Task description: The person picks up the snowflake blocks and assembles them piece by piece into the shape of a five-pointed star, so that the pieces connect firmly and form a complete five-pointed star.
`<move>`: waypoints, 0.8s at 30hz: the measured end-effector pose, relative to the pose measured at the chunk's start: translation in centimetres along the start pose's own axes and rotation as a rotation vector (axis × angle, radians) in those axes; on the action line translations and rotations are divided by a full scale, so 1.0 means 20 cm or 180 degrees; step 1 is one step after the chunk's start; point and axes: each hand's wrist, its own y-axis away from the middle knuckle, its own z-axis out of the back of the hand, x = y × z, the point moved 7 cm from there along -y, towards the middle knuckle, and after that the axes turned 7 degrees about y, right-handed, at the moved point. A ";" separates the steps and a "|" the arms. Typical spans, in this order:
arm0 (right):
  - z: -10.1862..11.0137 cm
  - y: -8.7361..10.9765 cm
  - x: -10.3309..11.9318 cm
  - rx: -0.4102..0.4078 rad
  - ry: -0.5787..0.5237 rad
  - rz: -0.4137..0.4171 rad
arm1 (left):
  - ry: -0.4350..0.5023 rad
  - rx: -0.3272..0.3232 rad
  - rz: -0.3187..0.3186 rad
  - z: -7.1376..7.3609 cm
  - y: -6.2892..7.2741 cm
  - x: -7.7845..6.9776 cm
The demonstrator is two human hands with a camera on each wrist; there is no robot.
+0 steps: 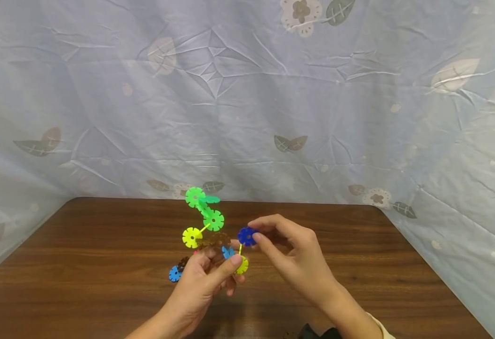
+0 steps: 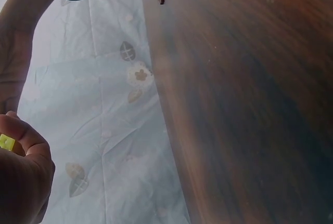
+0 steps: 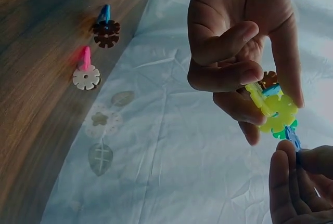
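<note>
My left hand [image 1: 198,282] holds a branching chain of notched plastic discs. Up from it stand bright green discs [image 1: 214,220] and a yellow disc [image 1: 192,238], with a brown part behind the fingers. A light blue disc [image 1: 228,253] and another yellow disc [image 1: 242,264] show by the left thumb. My right hand [image 1: 304,263] pinches a dark blue disc [image 1: 245,236] between thumb and forefinger, against an edge-on yellow disc. How deep its slot sits I cannot tell. In the right wrist view the dark blue disc [image 3: 292,137] meets the yellow one [image 3: 283,110].
On the wooden table [image 1: 82,245], joined discs lie beyond the left hand: a blue disc [image 1: 174,273] with a brown one, and a white disc [image 3: 86,78] with a pink one [image 3: 86,57]. A patterned curtain [image 1: 247,117] surrounds the table. Something black [image 1: 319,332] shows at the bottom edge.
</note>
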 end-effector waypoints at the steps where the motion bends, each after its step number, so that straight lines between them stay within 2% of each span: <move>1: 0.00 0.00 0.00 -0.0002 -0.0004 -0.0003 | -0.0006 0.0003 0.0012 0.00 0.00 0.00; 5: -0.02 0.01 -0.01 0.0035 -0.0030 -0.0092 | -0.0039 -0.0018 0.0041 0.00 0.00 0.01; 9: -0.02 0.01 -0.01 0.0044 -0.0004 -0.0066 | -0.0075 -0.0026 0.0019 0.00 0.00 0.00; 19: -0.04 0.02 0.02 -0.0008 0.0086 0.0263 | -0.0126 -0.0028 0.0088 0.00 0.01 0.00; 24: -0.04 0.02 0.02 0.0035 0.0050 0.0134 | -0.0039 -0.0020 0.0111 0.00 0.01 0.01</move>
